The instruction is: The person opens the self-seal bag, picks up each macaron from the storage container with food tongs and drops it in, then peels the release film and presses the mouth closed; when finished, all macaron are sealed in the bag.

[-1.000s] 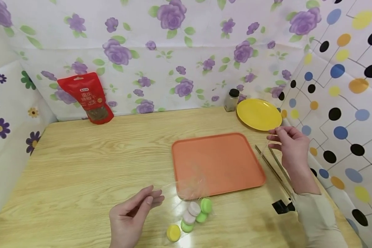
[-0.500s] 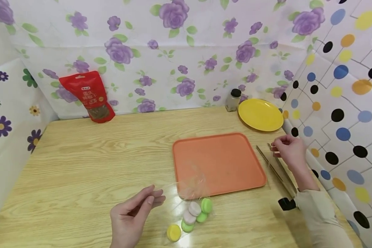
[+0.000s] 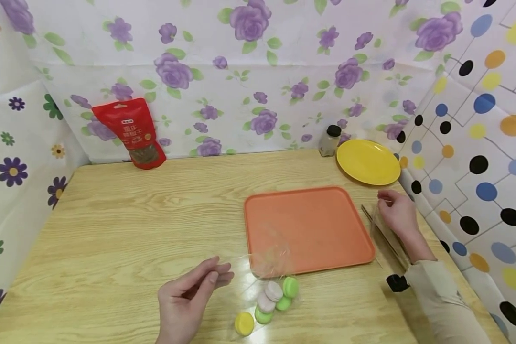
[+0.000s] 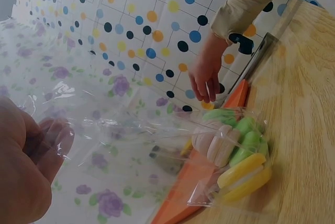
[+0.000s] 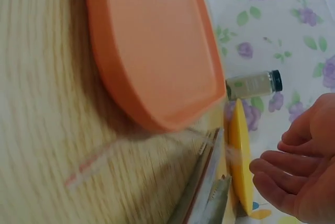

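Note:
My left hand (image 3: 185, 298) pinches the edge of a clear plastic bag (image 4: 110, 124) between thumb and fingers. Inside the bag's far end lie several macarons: green (image 3: 290, 286), pale pink (image 3: 273, 290) and one yellow (image 3: 244, 324). My right hand (image 3: 397, 212) hovers over the table's right side with loosely bent fingers. A thin clear strip (image 5: 84, 172), blurred and with a reddish streak, hangs just off its fingertips in the right wrist view. Below that hand lie metal tongs (image 3: 384, 239), partly hidden by the forearm.
An orange tray (image 3: 307, 229) lies between the hands, its near left corner overlapped by the bag. Behind it stand a yellow plate (image 3: 367, 162) and a small black-capped jar (image 3: 328, 142). A red pouch (image 3: 129, 131) leans on the back wall at the left.
My right hand has come down and nearer over the tongs, its fingers loosening as the clear strip drops lower. My left hand keeps its grip on the bag. The view has shifted slightly.

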A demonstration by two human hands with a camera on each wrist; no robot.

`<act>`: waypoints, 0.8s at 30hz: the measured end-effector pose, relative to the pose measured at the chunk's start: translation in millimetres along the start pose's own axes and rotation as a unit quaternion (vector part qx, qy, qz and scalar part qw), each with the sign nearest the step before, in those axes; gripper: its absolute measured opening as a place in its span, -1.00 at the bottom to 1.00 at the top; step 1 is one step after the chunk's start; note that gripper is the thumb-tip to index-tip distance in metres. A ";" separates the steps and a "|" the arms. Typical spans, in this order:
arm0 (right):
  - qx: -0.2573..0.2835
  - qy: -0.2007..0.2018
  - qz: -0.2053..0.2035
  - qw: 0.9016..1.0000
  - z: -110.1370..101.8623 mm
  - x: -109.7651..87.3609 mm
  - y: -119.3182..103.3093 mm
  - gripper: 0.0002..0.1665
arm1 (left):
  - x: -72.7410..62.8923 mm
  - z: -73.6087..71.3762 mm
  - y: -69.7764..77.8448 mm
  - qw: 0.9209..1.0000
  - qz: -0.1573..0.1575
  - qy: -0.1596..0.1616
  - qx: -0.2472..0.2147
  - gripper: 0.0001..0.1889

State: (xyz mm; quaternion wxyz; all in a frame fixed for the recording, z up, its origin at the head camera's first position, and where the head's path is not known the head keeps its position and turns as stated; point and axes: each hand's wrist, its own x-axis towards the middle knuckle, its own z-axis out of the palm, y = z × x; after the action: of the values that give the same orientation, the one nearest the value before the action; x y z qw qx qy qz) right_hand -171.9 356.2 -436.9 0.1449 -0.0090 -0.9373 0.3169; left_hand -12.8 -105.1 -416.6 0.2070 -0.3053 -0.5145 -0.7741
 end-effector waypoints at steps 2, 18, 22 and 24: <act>-0.019 -0.004 -0.005 1.000 -1.3 0.4 1.6 -0.63 | 0.2 0.2 -0.1 1.000 0.000 -0.001 0.002 -0.68; 0.343 -0.259 -0.100 0.897 30.7 -41.0 -108.2 -0.68 | -0.4 1.8 0.4 1.000 -0.006 0.000 0.006 -0.66; 0.467 -0.421 -0.150 0.763 57.2 -44.7 -142.5 -0.57 | -0.4 1.9 0.0 1.000 -0.006 -0.004 0.006 -0.66; 0.515 -0.474 -0.153 0.697 68.2 -43.1 -152.7 -0.55 | -0.5 2.6 -0.1 1.000 -0.010 -0.006 0.006 -0.65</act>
State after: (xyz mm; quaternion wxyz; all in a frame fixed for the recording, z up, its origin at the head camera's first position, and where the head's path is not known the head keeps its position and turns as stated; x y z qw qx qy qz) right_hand -138.1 189.1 -408.9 -0.2899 0.3624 -0.5604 0.6860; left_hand -11.9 -102.7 -416.4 0.1978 -0.3032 -0.5232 -0.7715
